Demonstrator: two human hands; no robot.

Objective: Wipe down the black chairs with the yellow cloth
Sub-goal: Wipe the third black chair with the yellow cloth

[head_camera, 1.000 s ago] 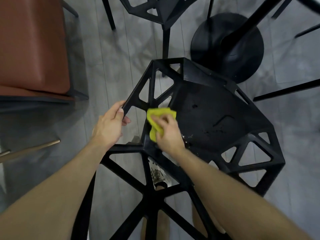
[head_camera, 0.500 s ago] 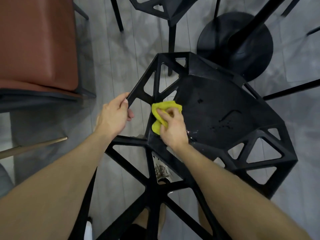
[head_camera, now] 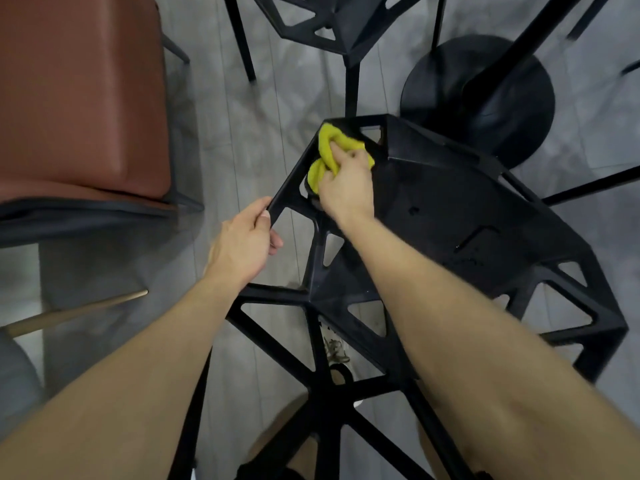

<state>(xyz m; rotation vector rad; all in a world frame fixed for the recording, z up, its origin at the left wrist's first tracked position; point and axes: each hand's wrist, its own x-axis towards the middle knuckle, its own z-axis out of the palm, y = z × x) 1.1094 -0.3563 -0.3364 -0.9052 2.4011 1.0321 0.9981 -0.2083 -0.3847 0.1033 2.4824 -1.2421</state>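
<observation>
A black chair (head_camera: 460,209) with an angular seat and triangular cut-outs stands below me, its open-frame backrest nearest to me. My right hand (head_camera: 346,185) grips a bunched yellow cloth (head_camera: 327,150) and presses it against the seat's far left corner, by the rim. My left hand (head_camera: 242,244) holds the chair's left frame bar, thumb on top and fingers curled under it. Small wet marks and specks show on the seat's middle.
A brown padded chair (head_camera: 79,98) stands at the left. A second black chair (head_camera: 332,26) is at the top, next to a round black table base (head_camera: 478,98) with its column. A brass-coloured leg (head_camera: 76,313) slants at the lower left. Grey floor lies all round.
My right hand has slid the yellow cloth away from me, from the seat's near left part up to its far left corner. My left hand kept its hold on the frame bar.
</observation>
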